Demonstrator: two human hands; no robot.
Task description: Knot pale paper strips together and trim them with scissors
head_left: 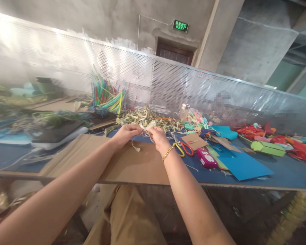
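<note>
My left hand [128, 133] and my right hand [156, 135] meet above a sheet of brown cardboard [140, 163] at the table's front edge. Both are closed in a pinch on a pale, dried husk strip [151, 126], whose lighter part sticks up by the right fingers. A thin loose end [136, 147] hangs below, between the hands. Just behind them lies a heap of similar dry, greenish-beige strips [145, 116]. What exactly sits between the left fingertips is too small to make out clearly. A gold bracelet [167, 153] circles my right wrist.
Right of my hands are scissors with yellow [179, 149] and orange [187, 149] handles, a magenta box [206, 158] and blue paper [244, 163]. Colourful pipe cleaners [107, 93] stand behind left, near a dark-topped white device [58, 136]. A perforated metal screen [165, 78] borders the table's back.
</note>
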